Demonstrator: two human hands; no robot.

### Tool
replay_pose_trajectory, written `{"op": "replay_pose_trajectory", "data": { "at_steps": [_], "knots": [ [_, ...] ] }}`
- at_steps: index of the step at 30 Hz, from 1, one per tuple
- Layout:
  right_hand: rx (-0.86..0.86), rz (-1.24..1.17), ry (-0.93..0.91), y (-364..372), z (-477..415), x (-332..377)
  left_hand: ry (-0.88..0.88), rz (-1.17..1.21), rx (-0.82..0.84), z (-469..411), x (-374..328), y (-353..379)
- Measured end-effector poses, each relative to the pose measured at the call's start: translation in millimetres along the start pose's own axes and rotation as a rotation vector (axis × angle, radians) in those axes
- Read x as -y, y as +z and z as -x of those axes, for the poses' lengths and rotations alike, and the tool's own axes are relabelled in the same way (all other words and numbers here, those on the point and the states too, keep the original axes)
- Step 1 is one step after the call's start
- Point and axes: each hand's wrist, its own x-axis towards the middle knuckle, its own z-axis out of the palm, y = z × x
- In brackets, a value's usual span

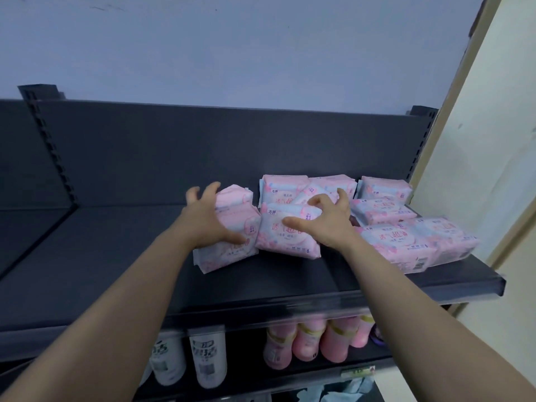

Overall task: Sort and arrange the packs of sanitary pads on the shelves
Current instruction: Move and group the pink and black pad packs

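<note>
Several pink packs of sanitary pads lie on the right half of the dark top shelf [116,271]. My left hand [207,219] hovers over the leftmost pack [232,253], fingers spread and raised, thumb touching its front. My right hand [327,224] holds the middle front pack [278,242], with its thumb across the front and its index finger curled over the top edge. More packs stand behind it [284,188] and at the back right [385,188]. A long row of packs [417,242] lies along the shelf's right front, reaching to its edge.
The shelf's left half is bare, with a dark back panel [174,152] behind. On the shelf below stand white bottles [207,358] and pink bottles [307,340]. A cream wall [493,140] closes off the right side.
</note>
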Motion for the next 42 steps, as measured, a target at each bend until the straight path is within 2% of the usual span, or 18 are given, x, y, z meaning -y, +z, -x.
{"op": "replay_pose_trajectory", "data": {
  "at_steps": [3, 6, 9, 14, 20, 25, 33, 42],
  "knots": [
    [-0.016, 0.195, -0.094, -1, 0, 3, 0.001, 0.024, 0.055, 2, 1, -3],
    [0.048, 0.192, -0.223, -1, 0, 10, 0.001, 0.047, 0.109, 3, 7, -14],
    [0.102, 0.239, -0.334, -6, 1, 18, -0.02, 0.078, 0.084, 8, 17, -28],
    [0.126, 0.6, -0.457, -1, -6, 56, -0.042, 0.136, 0.015, 14, 35, -39],
    [0.442, 0.391, -0.37, 27, -14, 98, -0.108, 0.404, 0.077, 19, 47, -26],
    [0.682, 0.262, -0.259, 39, -28, 101, -0.102, 0.458, 0.112, 12, 51, -26],
    [0.576, 0.162, -0.265, 45, -39, 95, -0.027, 0.486, 0.087, 5, 56, -25],
    [0.498, -0.057, -0.412, 48, -30, 124, 0.062, 0.652, -0.108, 31, 48, -49]
  ]
}}
